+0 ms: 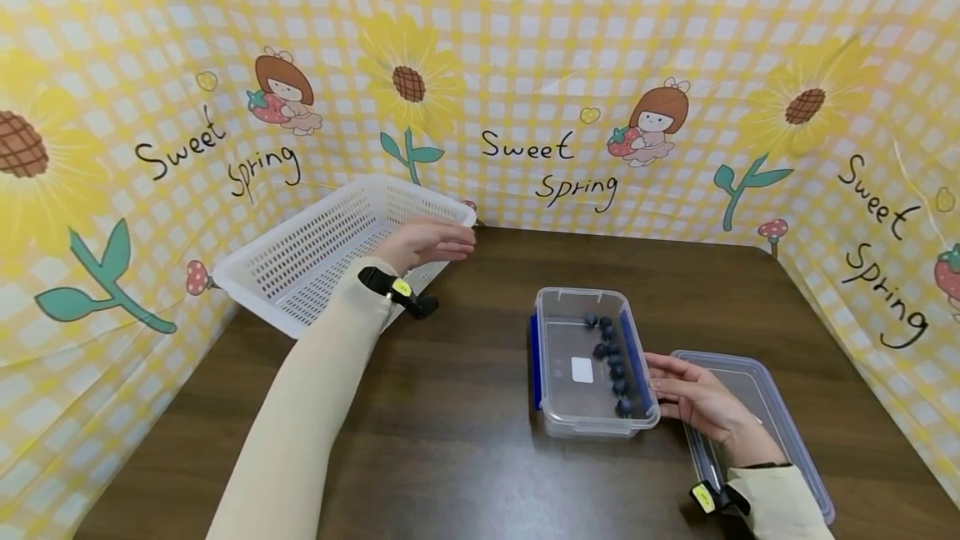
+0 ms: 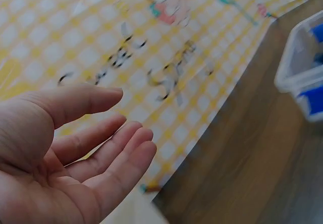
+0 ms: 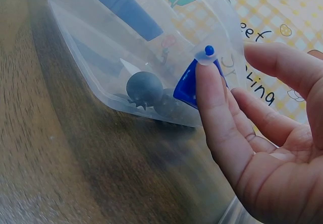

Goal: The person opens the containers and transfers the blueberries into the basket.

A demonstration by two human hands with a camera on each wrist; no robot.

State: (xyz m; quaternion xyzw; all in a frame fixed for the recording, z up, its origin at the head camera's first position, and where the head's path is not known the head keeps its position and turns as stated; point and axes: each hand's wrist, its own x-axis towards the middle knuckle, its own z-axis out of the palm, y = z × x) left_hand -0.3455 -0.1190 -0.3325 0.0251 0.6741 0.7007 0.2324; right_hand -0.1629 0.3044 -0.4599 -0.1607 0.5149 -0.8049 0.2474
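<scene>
Yellow-checked cloth (image 1: 510, 48) with printed sunflowers (image 1: 408, 83), "Sweet Spring" lettering (image 1: 527, 145), behind and beside dark brown wooden table (image 1: 442, 432)

You have a clear rectangular container (image 1: 592, 425) uncovered on the counter (image 1: 442, 440), with blue latches at its sides and a pale rectangular label patch. Dark round blueberries (image 1: 617, 372) lie inside in a rough line along the right wall, which your right hand (image 1: 701, 398) touches. To your left sits a white, slotted rectangular basket (image 1: 300, 244).
</scene>
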